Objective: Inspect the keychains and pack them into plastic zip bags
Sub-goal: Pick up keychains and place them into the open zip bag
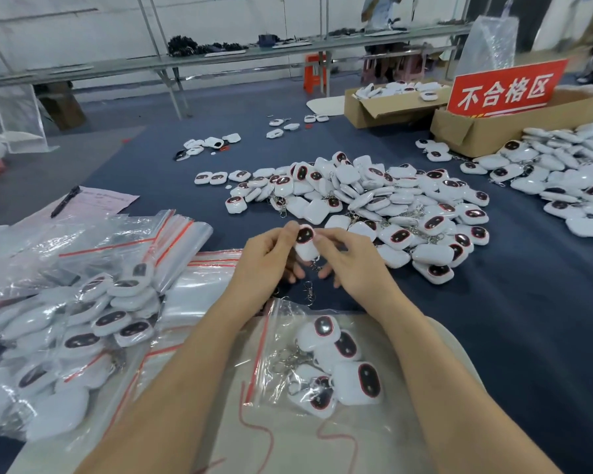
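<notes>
1. Clock positions are taken from the centre of the head view, with twelve pointing away from the person.
2. A white keychain (305, 241) with a dark, red-rimmed oval face is held at the centre, above the blue table cloth (510, 319), face toward the camera. Its metal clasp (308, 289) hangs free below it, at 6 o'clock.
3. The left hand (266, 258) is found at 9 o'clock of the keychain – thumb and forefinger are clamped on its left edge, and the other fingers are curled under it.
4. The right hand (350, 260) is found at 3 o'clock of the keychain. Its thumb and forefinger are pinched on the upper right edge; the remaining fingers are curled loosely beneath.
5. An open zip bag (281, 316) lies at 6 o'clock on a pale surface nearest the person, between the forearms. Several bagged keychains (339, 364) are seen inside it, their chains tangled.
6. A loose pile (374, 200) of keychains is spread at 1 o'clock, just beyond the hands. A second heap (562, 172) lies at 2 o'clock, well apart from the first.
7. Filled bags (83, 330) are stacked at 8 o'clock; empty bags (172, 241) with red seal strips are laid at 9 o'clock.
8. A red sign (505, 88) with white characters stands in a cardboard box (476, 131) at 2 o'clock. A second box (384, 107) beside it holds white keychains.
9. A pen (65, 201) rests on a pink paper (107, 200) at 10 o'clock.
</notes>
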`<state>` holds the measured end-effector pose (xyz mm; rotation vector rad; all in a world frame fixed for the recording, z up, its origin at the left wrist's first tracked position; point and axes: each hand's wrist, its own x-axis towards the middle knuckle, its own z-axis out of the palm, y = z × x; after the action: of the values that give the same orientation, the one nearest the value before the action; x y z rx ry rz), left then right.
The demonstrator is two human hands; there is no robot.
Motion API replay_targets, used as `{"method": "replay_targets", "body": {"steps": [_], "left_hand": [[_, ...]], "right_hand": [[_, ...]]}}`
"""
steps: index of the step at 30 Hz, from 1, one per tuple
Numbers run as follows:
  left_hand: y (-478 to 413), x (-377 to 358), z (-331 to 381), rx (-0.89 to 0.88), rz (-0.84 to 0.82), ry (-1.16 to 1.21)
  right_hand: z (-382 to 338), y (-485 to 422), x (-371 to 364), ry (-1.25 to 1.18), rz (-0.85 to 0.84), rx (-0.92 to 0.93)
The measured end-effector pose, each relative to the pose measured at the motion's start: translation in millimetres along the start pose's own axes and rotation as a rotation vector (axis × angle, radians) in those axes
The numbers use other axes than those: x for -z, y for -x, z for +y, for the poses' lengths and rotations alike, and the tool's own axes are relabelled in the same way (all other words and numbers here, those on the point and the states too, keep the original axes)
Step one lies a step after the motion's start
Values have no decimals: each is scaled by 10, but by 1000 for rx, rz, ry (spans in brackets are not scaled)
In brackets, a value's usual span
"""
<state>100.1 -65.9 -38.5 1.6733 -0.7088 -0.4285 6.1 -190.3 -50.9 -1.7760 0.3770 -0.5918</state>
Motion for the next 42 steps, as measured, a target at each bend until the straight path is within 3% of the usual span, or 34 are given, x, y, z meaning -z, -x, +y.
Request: {"method": "replay_targets", "body": {"steps": [5,42], "left_hand": [[73,42,-47,-79,7,3],[119,45,-11,-164,-133,7]], "right_hand": [[22,-41,29,-191,16,-61],[19,-8,71,-239,19,-129]]}}
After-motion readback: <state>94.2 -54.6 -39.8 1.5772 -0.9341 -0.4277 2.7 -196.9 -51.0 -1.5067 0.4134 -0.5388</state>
